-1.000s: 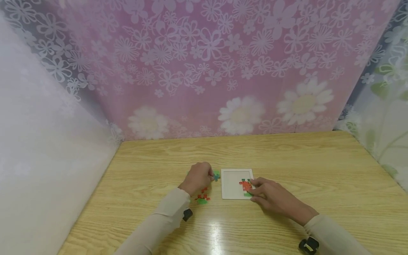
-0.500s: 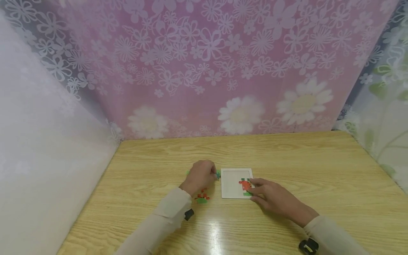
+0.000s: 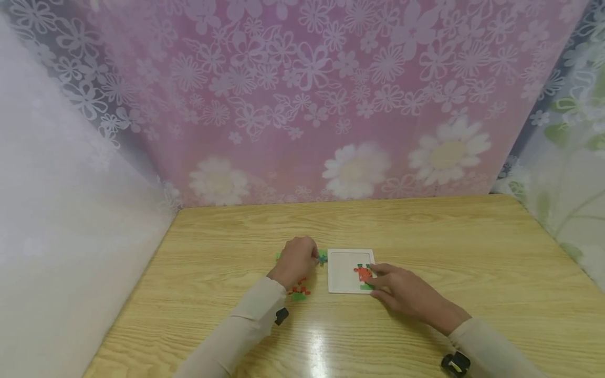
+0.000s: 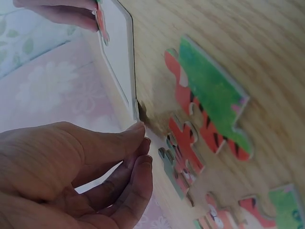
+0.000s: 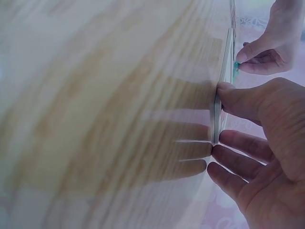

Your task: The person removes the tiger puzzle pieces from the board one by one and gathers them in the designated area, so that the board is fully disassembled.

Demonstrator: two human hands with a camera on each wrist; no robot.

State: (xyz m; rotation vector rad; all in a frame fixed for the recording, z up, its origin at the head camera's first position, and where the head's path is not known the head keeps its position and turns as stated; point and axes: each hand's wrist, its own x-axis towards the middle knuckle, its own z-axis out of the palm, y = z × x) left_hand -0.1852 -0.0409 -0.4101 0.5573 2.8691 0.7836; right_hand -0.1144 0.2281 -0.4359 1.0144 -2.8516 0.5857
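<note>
My left hand (image 3: 296,260) pinches a small green-and-blue jigsaw piece (image 3: 322,259) between thumb and fingertips, right by the left edge of a white square puzzle tray (image 3: 342,273). Little of that piece shows past the fingertips in the left wrist view. At the tray's right side, my right hand (image 3: 402,293) holds the rim, thumb and fingers spread along its edge, as the right wrist view shows. A group of orange and green puzzle pieces (image 3: 363,274) lies inside the tray at the right, partly beneath the right fingers.
Loose orange-and-green jigsaw pieces (image 4: 212,90) lie on the wooden table (image 3: 227,236) beside and under the left hand, several more (image 4: 186,148) close by. Behind the table hangs a pink flowered curtain (image 3: 283,131), with pale cloth at both sides.
The left hand has shifted slightly away from the body, its piece going right to the tray's edge and then back a little left. The right hand has stayed at the tray.
</note>
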